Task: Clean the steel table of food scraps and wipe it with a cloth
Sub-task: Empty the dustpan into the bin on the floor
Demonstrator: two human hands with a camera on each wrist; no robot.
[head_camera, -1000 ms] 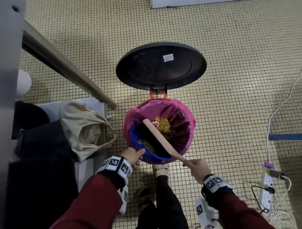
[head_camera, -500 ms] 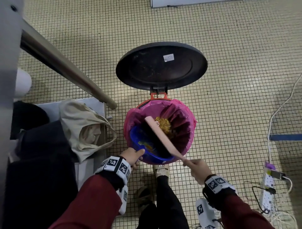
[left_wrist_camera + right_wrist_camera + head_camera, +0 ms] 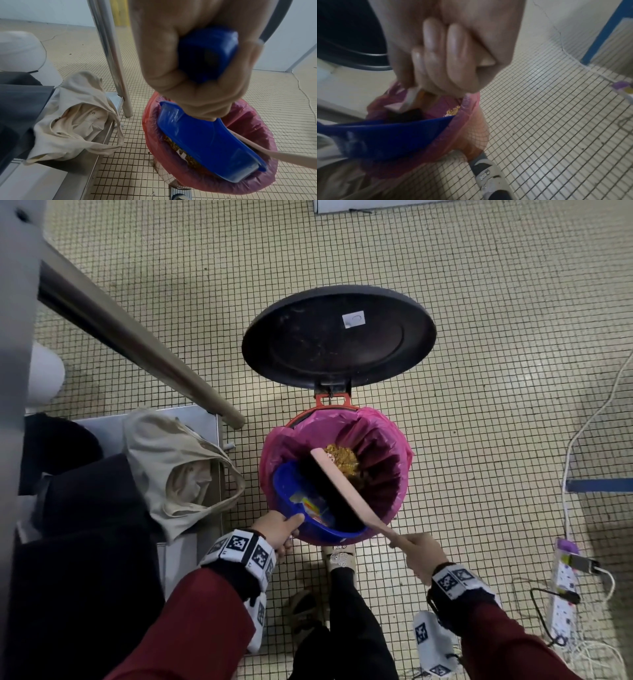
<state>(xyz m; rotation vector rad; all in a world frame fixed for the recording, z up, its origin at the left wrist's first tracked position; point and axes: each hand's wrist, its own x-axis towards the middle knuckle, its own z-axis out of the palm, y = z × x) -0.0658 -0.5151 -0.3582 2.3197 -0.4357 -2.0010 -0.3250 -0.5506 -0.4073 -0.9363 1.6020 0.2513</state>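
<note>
A blue dustpan (image 3: pixel 291 491) is tipped into the pedal bin lined with a pink bag (image 3: pixel 387 446), above yellow food scraps (image 3: pixel 340 457) at the bottom. My left hand (image 3: pixel 281 530) grips the dustpan's handle (image 3: pixel 207 54); the pan (image 3: pixel 205 143) leans on the bag's rim (image 3: pixel 150 119). My right hand (image 3: pixel 419 553) holds the handle of a pale wooden brush (image 3: pixel 342 491), whose dark bristles lie inside the pan. In the right wrist view the fingers (image 3: pixel 453 54) curl round the brush handle above the dustpan (image 3: pixel 388 132). Colourful scraps (image 3: pixel 313 505) stay in the pan.
The bin's black lid (image 3: pixel 339 337) stands open behind it, with my foot (image 3: pixel 339 556) at the bin's base. A beige cloth bag (image 3: pixel 178 470) lies on a steel shelf (image 3: pixel 102 426) at the left, under a steel rail (image 3: pixel 137 344). A power strip (image 3: pixel 565 594) and cables lie on the tiled floor at right.
The brush has shifted slightly forward and to the right along the dustpan. Both hands and the bin stay about where they were.
</note>
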